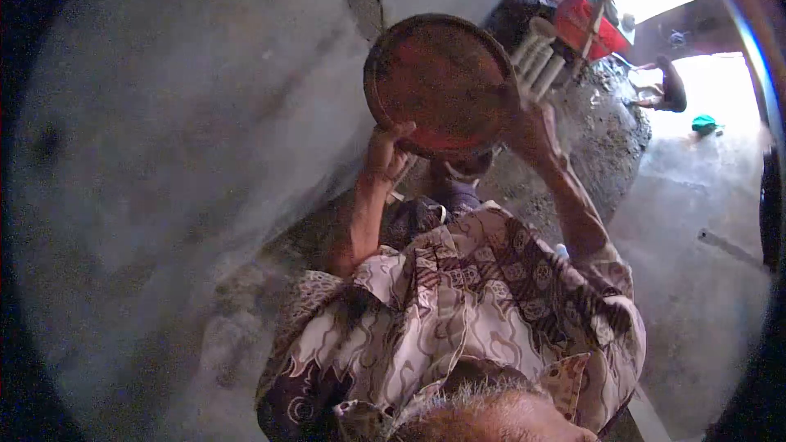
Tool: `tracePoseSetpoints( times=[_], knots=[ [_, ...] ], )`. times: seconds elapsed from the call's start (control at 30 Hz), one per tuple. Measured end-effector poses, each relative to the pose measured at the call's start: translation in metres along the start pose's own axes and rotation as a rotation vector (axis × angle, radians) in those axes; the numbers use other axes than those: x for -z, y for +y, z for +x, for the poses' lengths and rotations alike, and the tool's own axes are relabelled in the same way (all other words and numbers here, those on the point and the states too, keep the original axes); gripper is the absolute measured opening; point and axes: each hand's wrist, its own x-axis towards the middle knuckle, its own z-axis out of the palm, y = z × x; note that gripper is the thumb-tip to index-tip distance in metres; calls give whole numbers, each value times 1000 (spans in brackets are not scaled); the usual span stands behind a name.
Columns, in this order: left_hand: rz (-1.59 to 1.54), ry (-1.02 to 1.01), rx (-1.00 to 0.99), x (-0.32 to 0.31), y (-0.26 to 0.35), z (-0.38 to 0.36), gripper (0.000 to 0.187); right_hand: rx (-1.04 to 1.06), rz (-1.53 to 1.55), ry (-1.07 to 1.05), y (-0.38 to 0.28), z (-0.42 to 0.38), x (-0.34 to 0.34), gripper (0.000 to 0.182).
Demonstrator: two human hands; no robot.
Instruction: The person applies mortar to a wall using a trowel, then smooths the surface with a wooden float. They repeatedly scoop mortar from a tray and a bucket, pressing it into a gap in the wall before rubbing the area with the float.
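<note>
Round tray: the dark, reddish-brown tray is held up ahead of the chest, its broad face towards the camera and a thin raised rim running round it.
Left hand: the hand pinches the lower left edge, thumb laid over the rim onto the face – the other fingers are bent below the edge.
Right hand: the hand is closed on the right edge, lower side (its fingers are dark and blurred, so I cannot tell them apart).
Shirt: a patterned shirt in brown and cream fills the lower middle, sleeves pushed back from both forearms.
Wall: a grey, smudged wall takes up the left side.
Pale cylinders: several cylinders lie side by side just beyond the tray's right edge.
Dark heap: a lumpy heap spreads right of the right hand.
Red box: a box stands behind the cylinders – a pole crosses before it.
Floor: a green thing lies on the pale floor near the bright doorway.
</note>
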Motion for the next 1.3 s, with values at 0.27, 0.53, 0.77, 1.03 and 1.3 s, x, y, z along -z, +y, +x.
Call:
tracePoseSetpoints(
  times=[0.27,0.53,0.77,1.03,1.3],
  knots=[
    [296,212,14,56,-6,-27,38,-96,507,186,-27,22,-36,25],
    [241,286,54,110,6,-85,35,-174,1042,476,-112,139,-46,24],
    [238,485,-121,41,14,-110,46,123,1021,781,-141,229,-10,21],
    [178,594,-34,59,8,-110,48,370,853,1069,-142,277,12,20],
    [256,546,18,57,19,-111,56,423,944,918,-142,283,-16,22]
  ],
)
